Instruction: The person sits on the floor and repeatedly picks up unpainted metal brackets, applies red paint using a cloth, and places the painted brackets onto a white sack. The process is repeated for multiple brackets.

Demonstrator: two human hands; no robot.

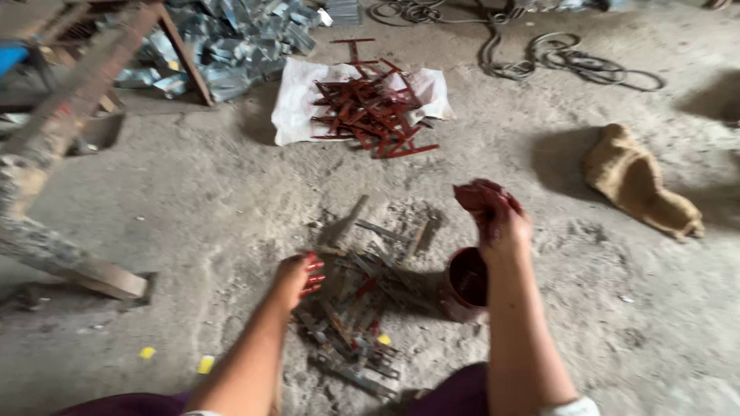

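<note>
My left hand, its fingertips stained red, reaches down onto a heap of bare grey metal pieces on the dusty floor. Whether it grips one is hidden by blur. My right hand is raised above a small can of red paint and is closed on a red-soaked rag or brush. Farther away lies a pile of red-painted metal pieces on a white sack.
A brown burlap sack lies at the right. Coiled wire and a heap of shiny metal parts sit at the back. A rough wooden frame stands at the left. Yellow scraps dot the floor.
</note>
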